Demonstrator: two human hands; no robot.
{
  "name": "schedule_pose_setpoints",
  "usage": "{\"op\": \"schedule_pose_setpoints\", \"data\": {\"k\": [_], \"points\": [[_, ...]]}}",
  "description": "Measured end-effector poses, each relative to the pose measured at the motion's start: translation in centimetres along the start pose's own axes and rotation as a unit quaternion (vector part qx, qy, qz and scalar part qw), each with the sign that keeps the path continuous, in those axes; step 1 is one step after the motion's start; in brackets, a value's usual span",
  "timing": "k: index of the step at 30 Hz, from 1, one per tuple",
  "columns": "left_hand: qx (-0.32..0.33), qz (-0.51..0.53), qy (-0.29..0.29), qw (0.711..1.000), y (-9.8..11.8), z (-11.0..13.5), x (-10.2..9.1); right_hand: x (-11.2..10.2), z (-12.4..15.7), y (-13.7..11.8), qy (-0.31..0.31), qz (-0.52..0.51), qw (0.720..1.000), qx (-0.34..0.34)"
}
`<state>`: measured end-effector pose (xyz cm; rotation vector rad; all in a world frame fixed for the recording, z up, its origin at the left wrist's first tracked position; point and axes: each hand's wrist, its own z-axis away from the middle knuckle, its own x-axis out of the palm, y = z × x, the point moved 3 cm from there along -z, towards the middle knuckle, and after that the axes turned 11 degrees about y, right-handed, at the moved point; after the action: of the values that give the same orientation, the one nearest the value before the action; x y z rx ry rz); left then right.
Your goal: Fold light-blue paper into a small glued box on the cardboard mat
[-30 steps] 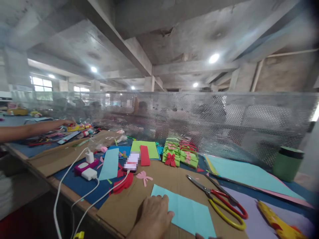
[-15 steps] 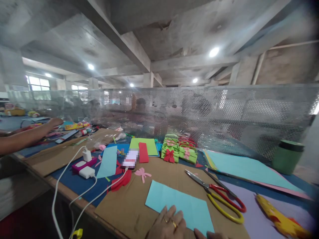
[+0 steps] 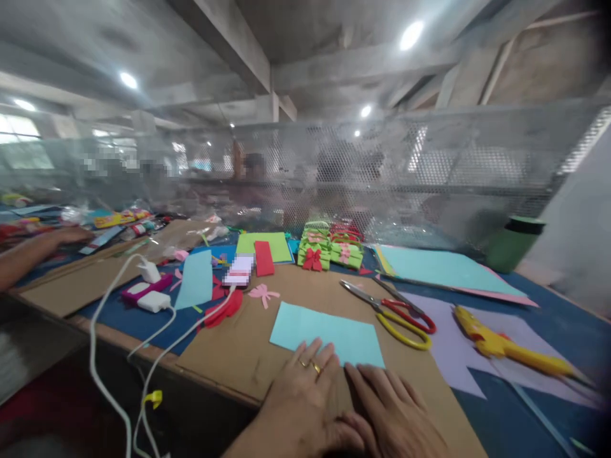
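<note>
The fingers [image 3: 310,351] of the left hand [image 3: 296,393] lie flat and slightly spread at the near edge of the light blue paper [image 3: 329,324]; those of the right hand [image 3: 394,407] sit straight and close together by its near right corner, neither hand seeming to pinch anything; the step looks like pressing or smoothing that edge; a next move would call for even pressure, without the paper slipping on the cardboard [image 3: 238,356]; scissors [image 3: 379,305] lie beyond the right fingers, near the paper, and could get in the way; a yellow glue gun [image 3: 496,345] rests farther right; green bags [image 3: 324,258] stand well beyond the fingers; a phone [image 3: 239,268] lies ahead and left.
</note>
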<state>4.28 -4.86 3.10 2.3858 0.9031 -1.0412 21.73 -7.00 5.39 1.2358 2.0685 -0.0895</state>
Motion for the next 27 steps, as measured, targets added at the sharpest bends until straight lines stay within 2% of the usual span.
{"op": "schedule_pose_setpoints", "data": {"k": [3, 9, 15, 19, 22, 23, 26, 27], "points": [[-0.017, -0.007, -0.009, 1.0, 0.0, 0.3, -1.3, -0.8, -0.8, -0.9, -0.036, -0.012, 0.998, 0.044], [0.033, -0.121, 0.031, 0.992, -1.6, 2.3, -2.1, -0.8, -1.0, -1.3, -0.06, -0.047, 0.992, 0.104], [-0.007, -0.202, 0.071, 0.977, -3.6, 4.4, -3.9, -0.9, -1.0, -1.5, -0.062, -0.048, 0.99, 0.117], [-0.024, -0.216, 0.081, 0.973, -3.7, 4.2, -4.4, -1.0, -1.2, -1.5, -0.055, -0.038, 0.992, 0.109], [-0.045, -0.204, 0.107, 0.972, -2.6, 2.4, -4.0, -0.8, -1.0, -1.4, -0.053, -0.035, 0.994, 0.091], [-0.027, -0.183, 0.116, 0.976, -2.0, 1.7, -3.6, -0.7, -0.9, -1.3, -0.05, -0.032, 0.995, 0.078], [0.054, -0.097, 0.059, 0.992, -0.2, 0.0, -1.5, -0.1, -0.3, -0.8, -0.02, -0.013, 0.999, 0.024], [0.074, -0.076, 0.042, 0.993, 0.1, -0.3, -0.7, 0.1, -0.2, -0.5, 0.013, -0.005, 1.0, 0.004]]}}
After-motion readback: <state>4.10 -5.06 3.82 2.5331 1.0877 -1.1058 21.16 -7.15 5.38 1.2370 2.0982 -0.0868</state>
